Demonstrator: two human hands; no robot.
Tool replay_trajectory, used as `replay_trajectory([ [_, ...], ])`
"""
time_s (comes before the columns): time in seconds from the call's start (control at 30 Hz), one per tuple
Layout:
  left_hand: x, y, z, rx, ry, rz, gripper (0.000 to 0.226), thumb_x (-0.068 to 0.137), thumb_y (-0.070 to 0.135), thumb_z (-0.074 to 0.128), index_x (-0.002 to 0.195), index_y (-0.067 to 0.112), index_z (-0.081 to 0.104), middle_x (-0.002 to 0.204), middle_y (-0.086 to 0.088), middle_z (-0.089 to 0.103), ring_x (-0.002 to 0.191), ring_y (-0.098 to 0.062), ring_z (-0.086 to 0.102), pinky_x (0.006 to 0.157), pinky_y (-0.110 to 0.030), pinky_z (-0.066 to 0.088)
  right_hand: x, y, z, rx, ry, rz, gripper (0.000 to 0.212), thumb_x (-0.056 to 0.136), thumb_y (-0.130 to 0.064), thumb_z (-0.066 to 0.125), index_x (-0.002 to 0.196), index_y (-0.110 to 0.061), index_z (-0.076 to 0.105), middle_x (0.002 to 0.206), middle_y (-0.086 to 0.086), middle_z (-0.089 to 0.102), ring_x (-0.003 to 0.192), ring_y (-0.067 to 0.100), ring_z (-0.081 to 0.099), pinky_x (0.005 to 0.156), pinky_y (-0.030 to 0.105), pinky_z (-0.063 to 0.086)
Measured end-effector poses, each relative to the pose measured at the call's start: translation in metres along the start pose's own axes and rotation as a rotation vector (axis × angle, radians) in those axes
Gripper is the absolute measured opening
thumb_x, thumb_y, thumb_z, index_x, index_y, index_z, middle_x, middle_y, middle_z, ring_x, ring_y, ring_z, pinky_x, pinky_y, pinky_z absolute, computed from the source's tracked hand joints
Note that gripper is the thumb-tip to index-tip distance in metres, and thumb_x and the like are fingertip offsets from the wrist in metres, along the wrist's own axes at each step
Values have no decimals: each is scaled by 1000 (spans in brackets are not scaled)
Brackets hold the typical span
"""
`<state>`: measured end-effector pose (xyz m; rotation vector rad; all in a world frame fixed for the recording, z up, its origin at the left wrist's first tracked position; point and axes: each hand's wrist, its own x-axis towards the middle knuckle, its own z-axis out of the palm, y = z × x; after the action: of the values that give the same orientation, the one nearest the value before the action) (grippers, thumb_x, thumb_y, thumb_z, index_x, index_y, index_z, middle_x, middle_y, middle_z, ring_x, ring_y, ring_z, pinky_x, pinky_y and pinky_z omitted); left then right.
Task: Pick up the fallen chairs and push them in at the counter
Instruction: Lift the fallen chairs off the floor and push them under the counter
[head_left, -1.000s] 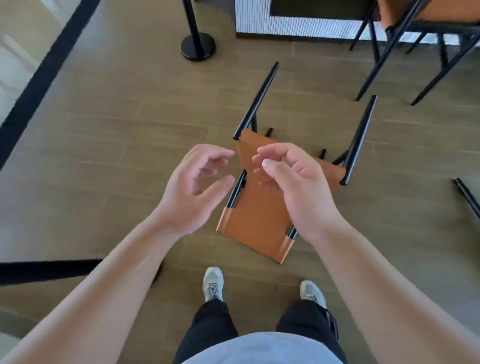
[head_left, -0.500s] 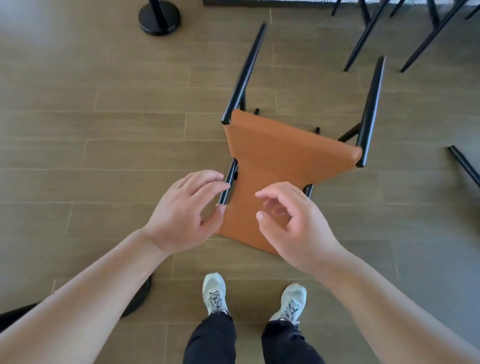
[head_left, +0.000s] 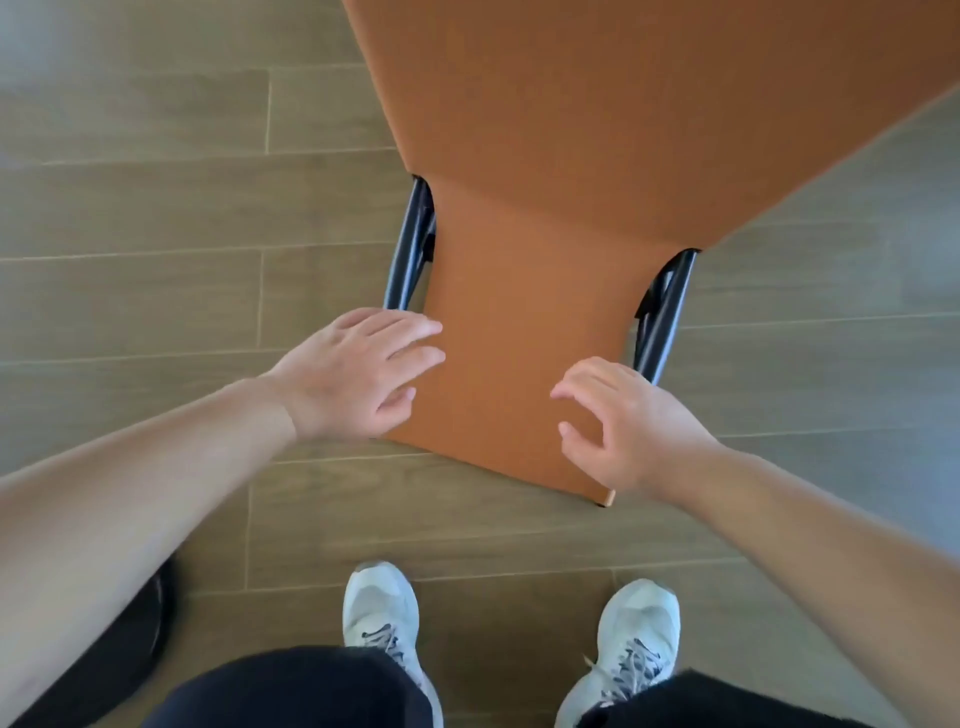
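Now both hands down at the fallen chair, nearer than before: left grip spread flat on it, right grip spread above.

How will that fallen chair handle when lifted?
The chair probably lifts stiffly: black metal tubes frame it. The smooth orange back may slip under the left hand. The slim frame suggests it is fairly light.

Burnt-orange chair on black tube legs; grey-brown wood-grain plank floor; pale grey sneakers; black trousers.
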<state>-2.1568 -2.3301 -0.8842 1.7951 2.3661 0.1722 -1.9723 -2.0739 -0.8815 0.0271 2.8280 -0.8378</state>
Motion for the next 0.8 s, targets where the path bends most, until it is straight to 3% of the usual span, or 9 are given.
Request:
replay_trajectory([
  [0.07,10,-18,49,75,-76,27,38,81,17,67,118,8,66,133,-14,56,120,-29,56,104,-48,44,6,48,32,-127,-95,-15,32,90,-31,57,118,-15,61,115,-4,57,101,18,54,79,38,51],
  [0.17,22,-45,109,185,-168,66,50,78,28,74,123,9,65,138,-16,55,126,-30,53,108,-47,41,13,111,69,-349,-279,-60,39,91,-35,50,124,-16,57,117,-1,54,102,21,52,87,38,48],
  [0.3,28,-78,172,400,-359,147,69,93,54,42,150,17,34,160,-14,24,148,-26,22,121,-42,12,16,158,99,-617,-485,-127,38,91,-44,39,118,-19,51,112,0,50,97,20,47,85,36,43],
  [0.37,30,-91,188,460,-409,177,73,94,59,35,153,17,28,162,-15,19,149,-27,17,120,-42,7,17,171,108,-682,-526,-136,36,92,-46,39,112,-18,50,108,1,50,93,20,46,82,36,42],
  [0.47,32,-109,199,533,-440,189,72,94,60,37,149,14,35,158,-17,27,146,-30,25,119,-44,11,15,183,118,-751,-524,-153,35,90,-47,47,106,-16,52,104,3,52,90,23,50,80,37,44],
  [0.53,32,-117,203,574,-457,177,69,94,58,41,145,12,42,154,-19,35,141,-32,34,117,-46,18,16,188,123,-827,-483,-169,36,82,-45,62,97,-13,58,94,5,56,77,24,56,78,40,50],
  [0.67,29,-126,212,600,-424,197,63,92,54,52,132,6,50,140,-22,47,127,-37,48,115,-50,22,18,198,126,-879,-344,-196,42,73,-45,74,88,-8,63,81,10,58,68,28,60,87,48,53],
  [0.73,26,-128,212,631,-408,196,62,93,56,47,130,6,51,137,-22,49,129,-37,47,116,-52,18,17,202,126,-884,-338,-203,44,74,-48,73,88,-8,61,80,11,59,71,30,60,88,49,53],
  [0.8,22,-131,211,658,-465,176,71,97,62,29,141,9,41,145,-20,42,141,-36,33,119,-53,5,16,205,126,-890,-352,-206,49,75,-52,72,92,-8,61,83,12,61,74,32,62,90,50,52],
])
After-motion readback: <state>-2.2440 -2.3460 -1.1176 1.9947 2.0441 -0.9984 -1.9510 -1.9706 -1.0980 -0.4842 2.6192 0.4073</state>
